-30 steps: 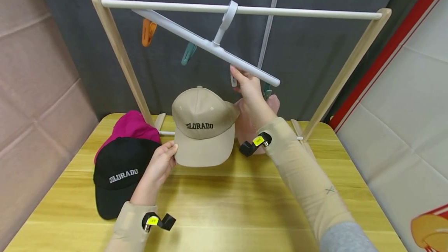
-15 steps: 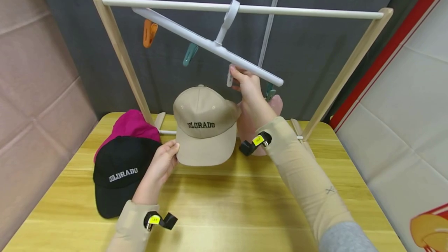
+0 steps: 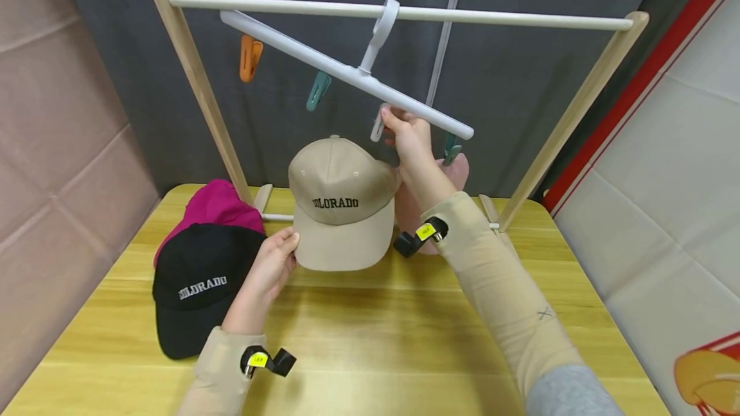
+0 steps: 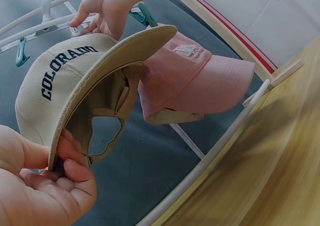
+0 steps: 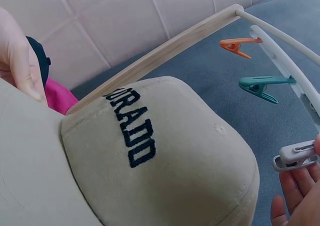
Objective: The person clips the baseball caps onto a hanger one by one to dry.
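Observation:
My left hand (image 3: 273, 260) pinches the brim edge of a beige baseball cap (image 3: 338, 178) lettered "COLORADO", held up off the table, front toward me. In the left wrist view, thumb and fingers grip the brim (image 4: 115, 66). My right hand (image 3: 413, 140) pinches a grey clothespin (image 5: 298, 155) that hangs beneath the white hanger (image 3: 347, 74). The beige cap's crown is just below and left of that hand. From the hanger's low right end a dark green clothespin (image 3: 451, 148) holds a pink cap (image 4: 195, 78), partly hidden by my right arm.
The hanger tilts down to the right on the rail (image 3: 509, 19) of a wooden-legged rack. An orange clothespin (image 3: 250, 58) and a teal clothespin (image 3: 318, 90) hang at its left. A black cap (image 3: 202, 287) and a magenta cap (image 3: 216, 207) lie left on the table (image 3: 370, 345).
The grey clothespin has swung from near upright to slanted, its lower end toward the left. The beige cap and left hand have shifted slightly up and right.

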`<state>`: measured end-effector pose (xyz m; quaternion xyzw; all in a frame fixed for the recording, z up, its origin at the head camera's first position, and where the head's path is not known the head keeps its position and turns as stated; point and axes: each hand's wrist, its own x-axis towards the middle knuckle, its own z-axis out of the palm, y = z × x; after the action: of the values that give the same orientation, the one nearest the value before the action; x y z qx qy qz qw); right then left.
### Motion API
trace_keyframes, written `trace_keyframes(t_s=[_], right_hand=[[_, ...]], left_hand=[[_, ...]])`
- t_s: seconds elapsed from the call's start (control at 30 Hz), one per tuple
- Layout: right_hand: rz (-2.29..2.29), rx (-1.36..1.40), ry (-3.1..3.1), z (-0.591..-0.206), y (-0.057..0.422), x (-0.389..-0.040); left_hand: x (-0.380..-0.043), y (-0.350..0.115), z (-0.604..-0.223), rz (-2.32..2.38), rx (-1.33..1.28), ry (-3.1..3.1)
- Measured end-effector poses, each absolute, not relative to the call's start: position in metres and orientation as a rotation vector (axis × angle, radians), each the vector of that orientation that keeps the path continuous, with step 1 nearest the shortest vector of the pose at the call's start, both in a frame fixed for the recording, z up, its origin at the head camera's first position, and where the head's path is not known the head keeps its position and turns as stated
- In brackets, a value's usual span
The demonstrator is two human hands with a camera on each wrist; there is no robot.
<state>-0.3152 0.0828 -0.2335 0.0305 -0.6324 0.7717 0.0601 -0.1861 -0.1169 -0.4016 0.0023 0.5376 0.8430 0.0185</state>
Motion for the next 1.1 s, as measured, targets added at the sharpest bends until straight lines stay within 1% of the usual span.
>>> trace_keyframes(t_s=[0.57,1.1], right_hand=[[2.356,0.071,-1.797,-0.232,0.082,-0.313],[2.352,0.098,-1.815,-0.23,0.083,-0.309]], left_hand=[[-0.19,-0.109,-0.397,2.63,0.014,1.652],[-0.193,-0.102,-0.392,2.657,0.048,1.616]])
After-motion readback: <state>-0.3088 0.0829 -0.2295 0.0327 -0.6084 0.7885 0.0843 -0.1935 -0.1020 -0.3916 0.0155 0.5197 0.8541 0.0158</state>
